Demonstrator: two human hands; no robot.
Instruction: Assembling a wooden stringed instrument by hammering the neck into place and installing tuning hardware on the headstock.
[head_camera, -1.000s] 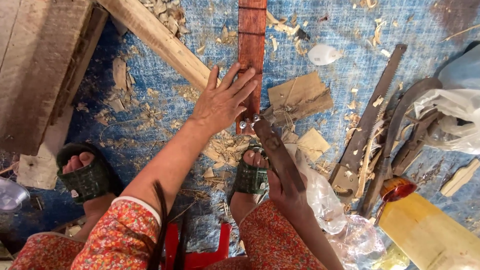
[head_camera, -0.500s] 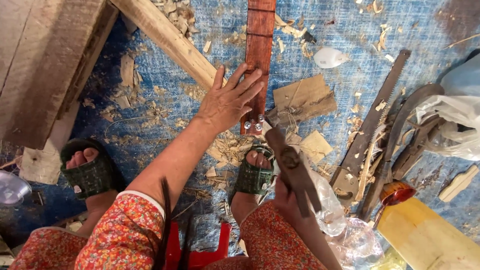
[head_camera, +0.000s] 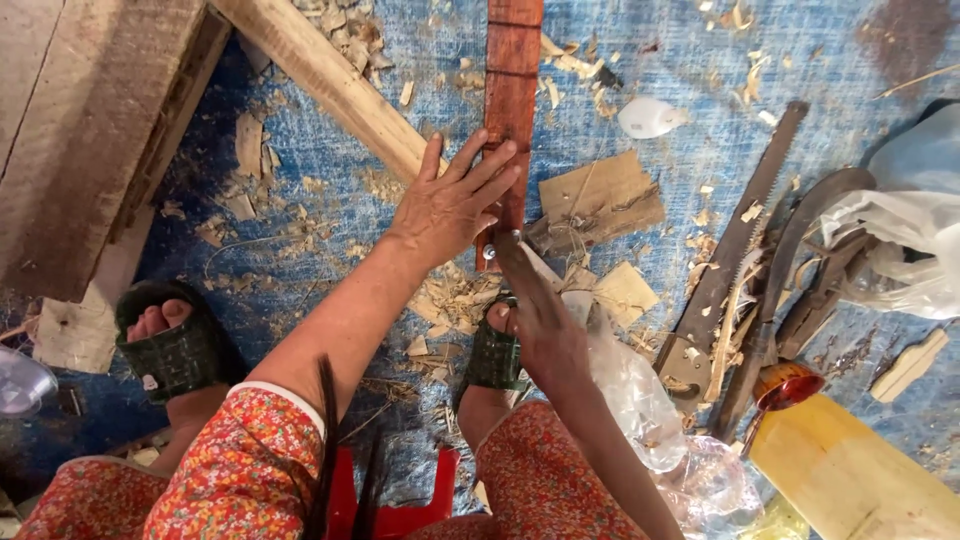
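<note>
1. A seated person in red floral clothing works over a blue woven mat (head_camera: 640, 90) strewn with wood chips, seen from above.
2. The left hand (head_camera: 450, 205) lies flat and fully open, fingers spread, pressing down on the near end of a reddish-brown wooden strip (head_camera: 512, 70) that runs from mid-scene to the far edge.
3. The right hand (head_camera: 540, 325) is closed around a tool; its narrow tip (head_camera: 505, 245) reaches the near end of the strip, just beside the left fingertips. What kind of tool it is cannot be made out.
4. A small metal fitting (head_camera: 490, 253) shows at the strip's near end, touching the tool tip.
5. A pale timber beam (head_camera: 320, 75) lies diagonally to the left of the strip, with weathered planks (head_camera: 80, 130) at far left.
6. A flat offcut of board (head_camera: 600, 195) rests just right of the strip, with a smaller one (head_camera: 622, 290) nearer.
7. On the right lie a hand saw (head_camera: 735, 245), a curved blade (head_camera: 790, 270) and other dark tools, beside a crumpled clear plastic bag (head_camera: 900, 240).
8. A yellow board (head_camera: 850, 480) sits at near right, with a small reddish cup (head_camera: 788, 385) at its far corner.
9. Both feet wear dark green sandals, the left (head_camera: 175, 355) well apart from the work, the right (head_camera: 495, 355) directly below the right hand.
10. Clear plastic (head_camera: 640, 400) bunches beside the right forearm.
</note>
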